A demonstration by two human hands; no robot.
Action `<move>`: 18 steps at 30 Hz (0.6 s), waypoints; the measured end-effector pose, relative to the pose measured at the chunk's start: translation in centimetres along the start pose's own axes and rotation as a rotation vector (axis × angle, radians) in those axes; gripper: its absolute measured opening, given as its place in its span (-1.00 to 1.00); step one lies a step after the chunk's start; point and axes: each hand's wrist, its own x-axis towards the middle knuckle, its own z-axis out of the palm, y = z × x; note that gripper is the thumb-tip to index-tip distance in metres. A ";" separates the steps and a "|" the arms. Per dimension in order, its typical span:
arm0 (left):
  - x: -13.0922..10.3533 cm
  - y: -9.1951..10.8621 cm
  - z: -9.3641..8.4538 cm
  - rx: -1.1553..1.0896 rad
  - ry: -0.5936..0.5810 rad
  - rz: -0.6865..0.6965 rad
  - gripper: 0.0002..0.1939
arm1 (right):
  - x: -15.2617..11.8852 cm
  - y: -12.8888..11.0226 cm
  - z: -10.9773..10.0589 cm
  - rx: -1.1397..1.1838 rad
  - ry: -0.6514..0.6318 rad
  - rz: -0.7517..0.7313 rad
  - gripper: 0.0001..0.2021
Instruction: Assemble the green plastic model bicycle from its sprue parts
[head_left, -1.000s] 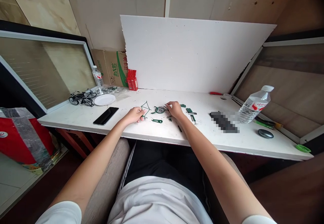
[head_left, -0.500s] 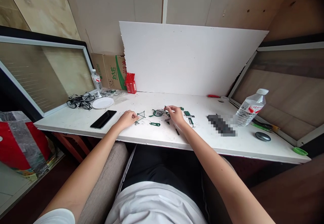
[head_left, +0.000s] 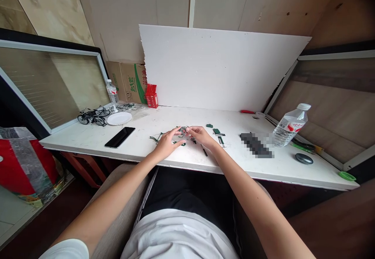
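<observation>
My right hand (head_left: pixel 201 135) is closed in a pinch at the edge of a small spoked model bicycle wheel (head_left: pixel 183 130), low over the table. From the left, my left hand (head_left: pixel 167 143) reaches round the same wheel with thumb and index finger apart; whether a fingertip touches it I cannot tell. Thin green frame parts (head_left: pixel 156 137) lie on the table behind my left hand, partly covered by it. Under its thumb a green piece (head_left: pixel 183 144) shows only at its end. Right of my right hand lie small dark green pieces (head_left: pixel 216 131) and a short black stick (head_left: pixel 204 150).
A phone (head_left: pixel 120 137), a white plate (head_left: pixel 119 118) and assembled black model bicycles (head_left: pixel 93 116) are on the left. On the right stand a water bottle (head_left: pixel 292 125) and a dark oval object (head_left: pixel 304 158). A red box (head_left: pixel 151 96) stands behind.
My left hand has let go of the green frame part and moved right to the wheel, its fingers spreading. My right hand has shifted slightly, and the wheel is now between both hands.
</observation>
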 end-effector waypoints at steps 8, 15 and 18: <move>-0.5 -1.1 0.7 -0.219 -0.034 -0.151 -0.55 | -0.2 -0.1 1.5 -0.071 -0.142 -0.081 -0.56; -0.3 -2.2 0.9 -0.301 -0.029 -0.258 -0.59 | -0.6 -0.8 -0.9 -0.697 0.109 -0.051 -0.66; -0.1 -2.7 1.0 -0.317 -0.032 -0.288 -0.59 | -1.0 -1.0 -2.4 -1.037 -0.008 0.119 -0.71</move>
